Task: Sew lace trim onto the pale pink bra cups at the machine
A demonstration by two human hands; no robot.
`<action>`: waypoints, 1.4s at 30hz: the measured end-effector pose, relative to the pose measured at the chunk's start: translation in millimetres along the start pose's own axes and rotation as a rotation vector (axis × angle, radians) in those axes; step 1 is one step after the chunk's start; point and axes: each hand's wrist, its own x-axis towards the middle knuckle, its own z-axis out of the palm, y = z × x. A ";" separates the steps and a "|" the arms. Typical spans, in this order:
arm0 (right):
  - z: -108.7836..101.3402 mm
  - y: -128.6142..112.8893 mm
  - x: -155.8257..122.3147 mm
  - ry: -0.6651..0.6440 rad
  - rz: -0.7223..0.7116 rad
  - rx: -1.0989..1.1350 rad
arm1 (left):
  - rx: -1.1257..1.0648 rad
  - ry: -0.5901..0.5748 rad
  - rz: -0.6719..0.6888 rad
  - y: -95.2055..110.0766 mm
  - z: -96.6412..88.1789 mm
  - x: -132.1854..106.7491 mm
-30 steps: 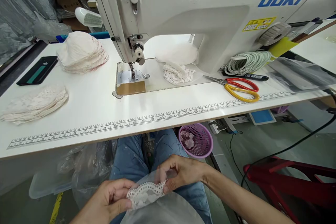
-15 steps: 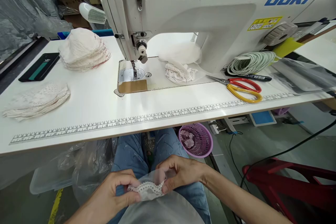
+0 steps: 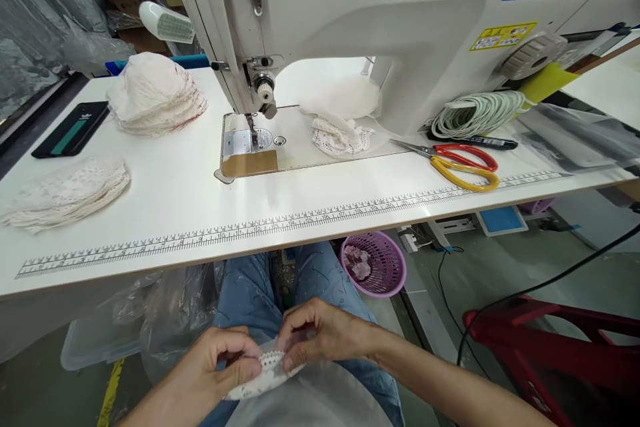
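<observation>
Over my lap, below the table edge, both hands pinch a small white lace piece [image 3: 264,377]. My left hand [image 3: 213,363] grips its left end between thumb and fingers. My right hand [image 3: 325,337] pinches its right end, fingers curled closed. The two hands nearly touch. Under the lace lies a sheer white fabric [image 3: 320,400] spread on my jeans. A white sewing machine [image 3: 380,20] stands on the white table [image 3: 190,207] above.
Two stacks of lace pieces [image 3: 65,193] [image 3: 155,97] lie at the table's left, beside a phone [image 3: 70,130]. More lace [image 3: 340,137] sits by the machine, then red-and-yellow scissors [image 3: 460,163] and coiled cord [image 3: 475,113]. A purple basket [image 3: 375,263] stands below; a red frame [image 3: 550,340] is right.
My hands have drawn closer together, bunching the lace piece shorter between them. The view shifted slightly.
</observation>
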 end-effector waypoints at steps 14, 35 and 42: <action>-1.6 -6.9 -3.9 -0.074 0.059 0.074 | -0.040 -0.055 -0.011 -6.5 -4.2 -6.1; 2.8 -0.2 -0.9 -0.121 0.101 0.113 | 0.235 -0.029 -0.041 25.3 -1.9 -2.8; 2.4 -2.1 -2.7 -0.165 0.027 0.039 | 0.206 -0.070 -0.149 24.6 -3.9 -3.3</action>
